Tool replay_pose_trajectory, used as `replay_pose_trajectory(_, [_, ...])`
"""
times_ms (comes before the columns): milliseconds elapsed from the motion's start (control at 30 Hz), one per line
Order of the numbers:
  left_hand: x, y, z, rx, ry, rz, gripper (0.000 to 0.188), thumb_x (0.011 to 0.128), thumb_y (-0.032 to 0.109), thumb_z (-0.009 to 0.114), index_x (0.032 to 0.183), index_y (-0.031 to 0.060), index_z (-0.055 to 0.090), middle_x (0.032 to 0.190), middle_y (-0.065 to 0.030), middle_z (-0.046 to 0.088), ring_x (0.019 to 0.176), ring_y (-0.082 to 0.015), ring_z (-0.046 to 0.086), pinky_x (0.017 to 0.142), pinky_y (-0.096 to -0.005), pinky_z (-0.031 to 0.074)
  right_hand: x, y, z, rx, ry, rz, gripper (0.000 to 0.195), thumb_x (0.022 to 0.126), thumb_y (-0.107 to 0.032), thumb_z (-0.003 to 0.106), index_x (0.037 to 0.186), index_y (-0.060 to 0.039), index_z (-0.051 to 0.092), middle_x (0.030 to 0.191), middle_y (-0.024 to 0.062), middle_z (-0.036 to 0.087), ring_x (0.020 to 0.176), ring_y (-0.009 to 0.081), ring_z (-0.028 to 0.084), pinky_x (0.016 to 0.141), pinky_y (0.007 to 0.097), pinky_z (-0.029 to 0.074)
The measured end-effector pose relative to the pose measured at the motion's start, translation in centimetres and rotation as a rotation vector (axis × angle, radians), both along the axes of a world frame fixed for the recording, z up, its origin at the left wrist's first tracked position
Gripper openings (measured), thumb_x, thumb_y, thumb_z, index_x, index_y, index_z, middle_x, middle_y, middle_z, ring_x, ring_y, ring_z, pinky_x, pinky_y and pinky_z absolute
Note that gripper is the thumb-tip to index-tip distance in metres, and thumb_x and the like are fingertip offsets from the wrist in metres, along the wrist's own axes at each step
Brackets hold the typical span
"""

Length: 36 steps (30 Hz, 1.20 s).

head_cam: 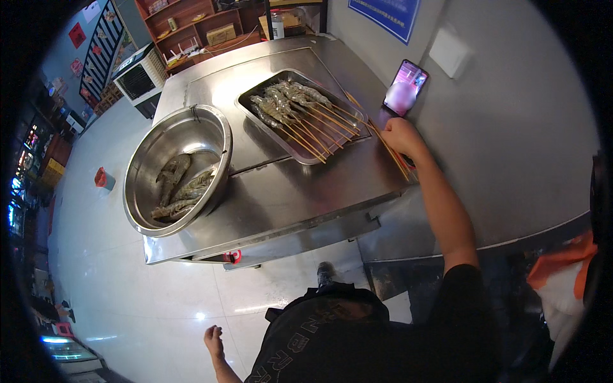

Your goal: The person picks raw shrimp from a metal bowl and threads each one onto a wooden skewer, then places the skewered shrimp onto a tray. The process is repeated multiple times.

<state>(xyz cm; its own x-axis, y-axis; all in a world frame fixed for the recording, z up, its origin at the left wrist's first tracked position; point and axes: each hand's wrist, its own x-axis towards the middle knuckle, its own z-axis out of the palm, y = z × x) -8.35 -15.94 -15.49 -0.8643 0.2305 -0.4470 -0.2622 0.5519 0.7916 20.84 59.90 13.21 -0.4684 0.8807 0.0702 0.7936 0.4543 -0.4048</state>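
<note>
My right hand [401, 138] rests at the wall side of the steel table, beside loose bamboo skewers [390, 151] and just below a lit smartphone [406, 88] leaning at the wall. Whether its bent fingers grip anything cannot be made out. Low at my left side hangs my left hand [214, 339], fingers curled, away from the table, with no object visible in it. A steel tray [302, 157] holds several skewered raw shrimp [280, 101], their sticks pointing towards me. Left of it, a large steel basin [143, 165] contains several loose shrimp [173, 174] and a little liquid.
The table's front edge [273, 235] runs between me and the tray. An air cooler [141, 79] and wooden shelves [191, 31] stand beyond the table. On the floor at left is a small bin [104, 178]. An orange and white bag [565, 277] lies at right.
</note>
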Motion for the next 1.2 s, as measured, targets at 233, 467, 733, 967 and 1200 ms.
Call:
replay_pose_trajectory(233, [-5.2,0.7,8.0,0.101,0.281,0.208,0.028,0.091,0.025,0.060,0.108,0.0029,0.063,0.094,-0.0049,0.068,0.082,-0.0107,0.060,0.063,-0.0230,0.042,0.9,-1.1,1.3,-0.040,0.272,0.073,0.021,0.081,-0.019,0.063,0.082,0.0019,0.063,0.075,0.0147,0.064,0.069,0.0238,0.062,0.066,0.0373,0.049])
replay_pose_trajectory(467, [-9.4,10.0,24.4,0.252,0.679,0.169,0.023,0.092,0.016,0.057,0.107,-0.0011,0.063,0.095,-0.0088,0.068,0.084,-0.0129,0.060,0.074,-0.0250,0.043,3.5,-3.0,3.3,-0.258,0.537,-0.016,0.023,0.091,-0.016,0.054,0.108,-0.0006,0.056,0.077,0.0022,0.054,0.068,0.0072,0.048,0.058,0.0239,0.041])
replay_pose_trajectory(733, [-9.3,30.4,39.7,0.327,1.119,-0.719,0.012,0.086,0.001,0.061,0.097,0.0016,0.066,0.089,-0.0104,0.066,0.082,-0.0199,0.063,0.075,-0.0301,0.048,3.2,-8.2,7.3,-0.625,1.304,0.317,0.033,0.094,-0.016,0.046,0.122,0.0001,0.053,0.059,-0.0029,0.038,0.040,0.0028,0.025,0.034,0.0205,0.024])
replay_pose_trajectory(967, [-18.7,44.1,35.8,-0.579,1.065,-1.215,0.033,0.084,0.032,0.062,0.092,0.0011,0.067,0.085,-0.0186,0.066,0.083,-0.0357,0.064,0.076,-0.0441,0.050,0.6,-15.4,3.1,-0.676,1.346,0.260,0.025,0.100,-0.019,0.041,0.109,-0.0018,0.057,0.058,-0.0031,0.037,0.044,0.0034,0.029,0.038,0.0205,0.024])
replay_pose_trajectory(1200, [-20.2,46.9,33.8,-0.681,1.070,-1.235,0.040,0.076,0.038,0.066,0.087,-0.0008,0.067,0.085,-0.0219,0.066,0.082,-0.0388,0.064,0.072,-0.0465,0.051,4.2,-17.5,0.6,-0.679,1.247,0.124,0.023,0.100,-0.017,0.041,0.104,-0.0027,0.058,0.057,-0.0023,0.038,0.044,0.0041,0.029,0.038,0.0211,0.024])
